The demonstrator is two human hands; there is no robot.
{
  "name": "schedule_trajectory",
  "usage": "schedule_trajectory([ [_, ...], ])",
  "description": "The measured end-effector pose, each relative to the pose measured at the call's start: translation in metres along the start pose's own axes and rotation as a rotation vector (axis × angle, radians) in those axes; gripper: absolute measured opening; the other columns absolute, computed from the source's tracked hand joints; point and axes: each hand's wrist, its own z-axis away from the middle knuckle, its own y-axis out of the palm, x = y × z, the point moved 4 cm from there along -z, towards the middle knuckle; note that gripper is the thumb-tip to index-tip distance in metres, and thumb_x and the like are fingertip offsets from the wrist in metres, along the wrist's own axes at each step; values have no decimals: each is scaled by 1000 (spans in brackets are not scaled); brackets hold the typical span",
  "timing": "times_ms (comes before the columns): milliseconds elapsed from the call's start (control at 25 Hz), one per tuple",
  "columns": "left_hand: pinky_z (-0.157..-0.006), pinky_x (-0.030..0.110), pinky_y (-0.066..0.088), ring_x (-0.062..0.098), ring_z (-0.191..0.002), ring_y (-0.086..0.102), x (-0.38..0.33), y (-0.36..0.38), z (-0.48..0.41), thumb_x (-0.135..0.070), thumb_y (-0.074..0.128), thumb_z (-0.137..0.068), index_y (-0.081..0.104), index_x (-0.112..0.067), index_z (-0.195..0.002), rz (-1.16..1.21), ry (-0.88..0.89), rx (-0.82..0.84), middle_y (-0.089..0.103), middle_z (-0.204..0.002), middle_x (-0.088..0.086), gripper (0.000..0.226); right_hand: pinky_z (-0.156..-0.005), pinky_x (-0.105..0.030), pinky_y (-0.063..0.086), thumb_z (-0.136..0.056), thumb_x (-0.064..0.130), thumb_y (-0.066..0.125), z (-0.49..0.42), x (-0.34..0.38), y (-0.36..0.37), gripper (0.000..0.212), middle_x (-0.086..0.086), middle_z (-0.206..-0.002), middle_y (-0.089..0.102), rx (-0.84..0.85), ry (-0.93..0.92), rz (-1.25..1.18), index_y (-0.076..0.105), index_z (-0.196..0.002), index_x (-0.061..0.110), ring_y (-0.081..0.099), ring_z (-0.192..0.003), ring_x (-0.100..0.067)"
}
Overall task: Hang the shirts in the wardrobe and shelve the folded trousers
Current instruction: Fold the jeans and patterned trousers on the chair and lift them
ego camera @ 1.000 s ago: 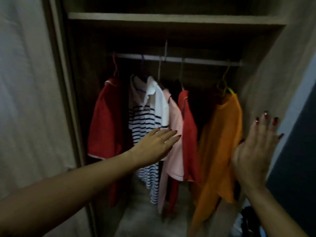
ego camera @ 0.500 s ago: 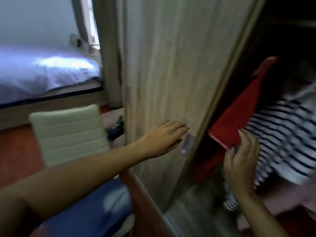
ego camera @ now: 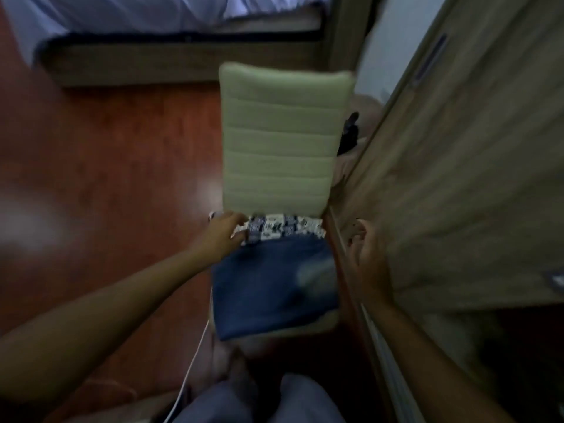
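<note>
You're reaching for the folded trousers [ego camera: 274, 285] on the chair [ego camera: 280, 141], left hand [ego camera: 221, 236] loosely curled touching the patterned piece [ego camera: 283, 230], gripping nothing yet, right hand [ego camera: 370, 254] half-open and empty — next, lift the stack.

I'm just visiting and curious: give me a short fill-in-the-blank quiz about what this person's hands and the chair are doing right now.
1. The folded blue denim trousers lie on the seat of the pale cream padded ____.
2. The left hand touches the blue-and-white patterned folded cloth lying ____ the denim and the backrest.
3. The right hand hovers beside the light wooden ____ door.
4. The floor under the chair is reddish-brown ____.

Missing words: chair; between; wardrobe; wood
</note>
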Motion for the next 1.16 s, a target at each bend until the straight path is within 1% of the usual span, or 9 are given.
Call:
schedule_trajectory([
  [240,-86,42,48,39,-99,63,129,142,55,-23,54,-89,63,5,-109,98,-474,286,66,-112,25,35,-85,-46,52,-87,35,36,44,-130,135,33,-8,-103,63,328,363,66,58,-104,18,60,-93,-24],
  [360,-100,50,45,48,-116,55,148,221,59,-19,54,-86,56,6,-127,-16,-303,262,53,-135,26,47,-83,-40,53,-90,27,37,53,-202,165,25,-8,-96,63,274,692,13,58,-94,14,59,-85,-22],
  [480,-112,56,30,50,-138,28,140,276,39,-36,37,-94,38,-2,-144,-144,-74,211,29,-154,20,61,-92,-38,49,-94,28,40,60,-271,191,23,-11,-106,62,326,750,-79,57,-100,14,60,-95,-24],
  [640,-115,61,19,38,-148,3,118,314,14,-51,17,-95,15,-13,-153,-229,-82,195,3,-162,9,69,-108,-43,40,-84,71,39,67,-323,211,68,4,-142,48,344,1012,-253,43,-139,32,50,-122,-19],
  [760,-113,65,0,34,-147,-14,104,340,7,-66,14,-89,-2,-21,-154,-293,-187,193,-12,-162,5,80,-106,-46,41,-72,82,44,74,-370,227,86,6,-142,46,321,1223,-433,38,-143,34,49,-123,-22],
  [880,-112,67,-4,32,-147,-19,101,354,6,-76,15,-84,-9,-22,-153,-351,-247,167,-17,-161,3,91,-94,-37,51,-83,68,51,78,-383,238,66,1,-134,57,418,1335,-607,49,-136,29,58,-114,-22],
  [1000,-112,68,-3,31,-147,-19,102,354,6,-77,15,-82,-8,-22,-153,-363,-262,154,-16,-161,3,92,-60,-24,56,-98,41,42,73,-384,239,38,-1,-98,72,418,1436,-840,58,-123,17,68,-84,-16],
  [1080,-112,68,-3,31,-146,-20,103,355,6,-78,16,-82,-8,-23,-153,-366,-261,148,-17,-161,3,93,-69,-30,55,-99,36,41,70,-390,233,38,-5,-116,66,313,1504,-922,56,-128,15,66,-94,-23],
  [1160,-112,68,-5,30,-146,-21,103,355,5,-78,16,-82,-9,-23,-152,-354,-260,156,-19,-161,2,93,-64,-28,56,-101,26,36,66,-390,222,31,-7,-108,69,229,1502,-985,62,-110,11,66,-81,-25],
])
